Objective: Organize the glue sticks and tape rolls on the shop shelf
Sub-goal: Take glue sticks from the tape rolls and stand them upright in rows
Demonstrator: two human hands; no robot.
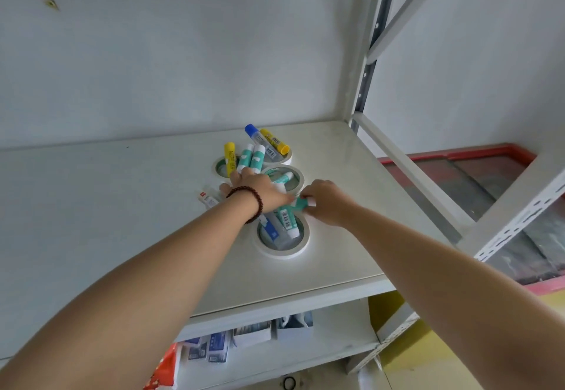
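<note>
On the shelf (336, 151), toward its right edge, the right hand (325, 203) pinches a teal glue stick (301, 202) lying crosswise, just above the near tape roll (284, 250), while the left hand (256, 186) rests spread over the pile beside it.

- Four tape rolls (283, 238) lie flat, clustered on the shelf (336, 206).
- Glue sticks (287, 220) lie across and inside them.
- One glue stick (207, 199) lies left, apart.
- Boxes (218, 347) sit on the shelf below.
</note>
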